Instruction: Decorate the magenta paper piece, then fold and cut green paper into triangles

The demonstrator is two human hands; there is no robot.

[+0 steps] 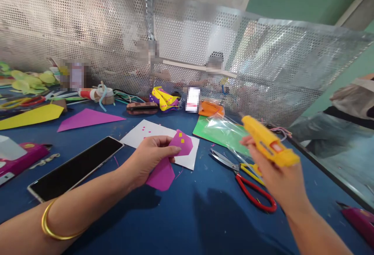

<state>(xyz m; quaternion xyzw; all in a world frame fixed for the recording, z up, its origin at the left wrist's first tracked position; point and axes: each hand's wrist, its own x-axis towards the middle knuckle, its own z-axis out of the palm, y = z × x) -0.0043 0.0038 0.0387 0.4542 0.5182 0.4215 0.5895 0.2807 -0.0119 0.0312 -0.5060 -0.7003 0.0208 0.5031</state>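
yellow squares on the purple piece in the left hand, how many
2: an upper square near the top of the purple piece, and a lower square just below it. The left hand covers part of the piece, so others may be hidden.

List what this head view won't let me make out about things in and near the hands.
Head view throughout:
Magenta angular paper: one piece or two; the left hand covers the middle.
Yellow plastic glue gun: nozzle tip, blurred; grip, hidden by the right hand.
Steel scissors with red and yellow handles: part of the yellow loop, behind the right hand.
Magenta tool: the rest, cut off by the right edge.
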